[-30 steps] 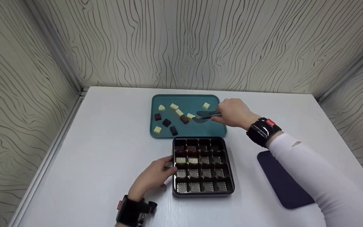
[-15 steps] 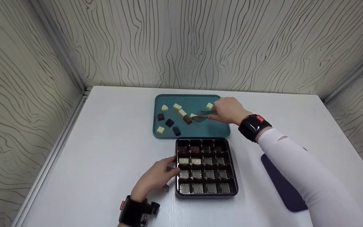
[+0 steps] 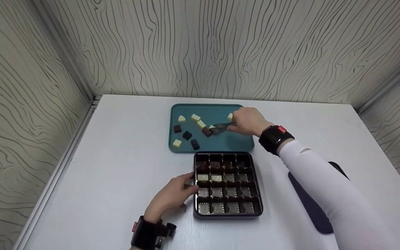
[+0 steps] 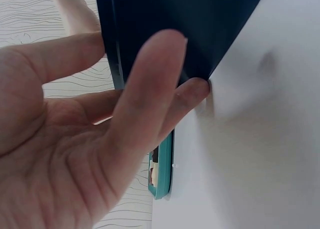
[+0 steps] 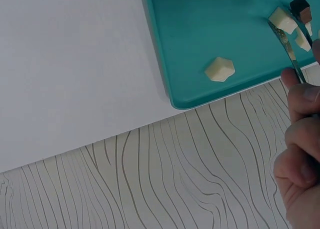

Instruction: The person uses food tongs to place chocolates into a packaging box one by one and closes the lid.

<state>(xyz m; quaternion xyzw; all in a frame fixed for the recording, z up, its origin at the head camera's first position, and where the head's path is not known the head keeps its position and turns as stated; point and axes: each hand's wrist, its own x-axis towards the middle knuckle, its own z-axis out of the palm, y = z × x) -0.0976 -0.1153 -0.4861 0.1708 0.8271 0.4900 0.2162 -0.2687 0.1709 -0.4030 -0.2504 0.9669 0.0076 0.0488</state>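
Observation:
My right hand (image 3: 250, 121) grips a pair of tongs (image 3: 222, 127) above a teal tray (image 3: 217, 146). In the right wrist view the tong tips stand on both sides of a white chocolate cube (image 5: 283, 20), close against it. A brown chocolate (image 3: 207, 132) lies beside that cube. With its fingers mostly straight, my left hand (image 3: 172, 192) touches the left side of a dark compartment box (image 3: 228, 217). Its fingers lie against the box wall in the left wrist view. Chocolate pieces fill the box's back row, and two white ones (image 3: 216, 177) sit in the second row's left compartments.
Several white and dark chocolates lie on the tray's left half. One white piece (image 5: 220, 69) sits apart near a tray corner. A dark blue lid-like panel (image 3: 311, 205) lies on the white table (image 3: 127, 156) at right, partly under the right sleeve. Patterned walls enclose the table.
The tong arms have come together around the white cube, and my right hand has moved slightly left. My left hand stays at the box. The head view has shifted a little.

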